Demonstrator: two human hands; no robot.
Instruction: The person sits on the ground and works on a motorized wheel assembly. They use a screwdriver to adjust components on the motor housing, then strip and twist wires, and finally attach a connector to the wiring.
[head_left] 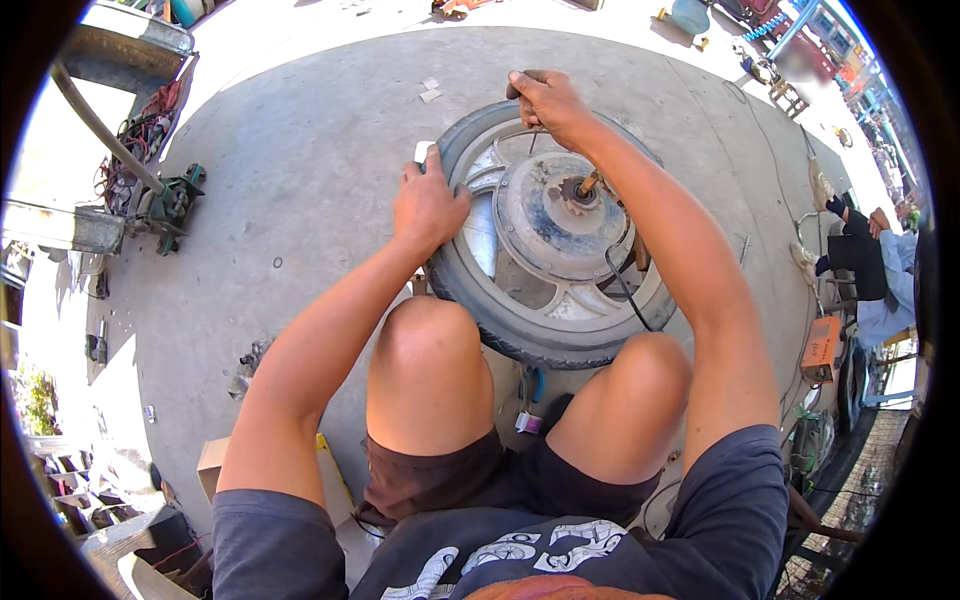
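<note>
Head view: the wheel (545,235) lies flat on the floor (300,200) before the knees (428,345); the left hand (430,207), loosely spread, likely steadies its tire (500,338); the right hand (550,105) curls above, contents unclear.

Dark grey tyre (475,315), silvery-white wheel rim (580,307), blotchy grey hub motor (525,225), dark blue-grey T-shirt (650,562) with white print, orange box (820,350), dark green vise (178,208), grey concrete floor (300,200)

An outdoor repair workshop is shown by the concrete floor (300,220), the wheel (545,218) being handled, tangled cables (125,155) and, seemingly, a green vise (178,208).
</note>
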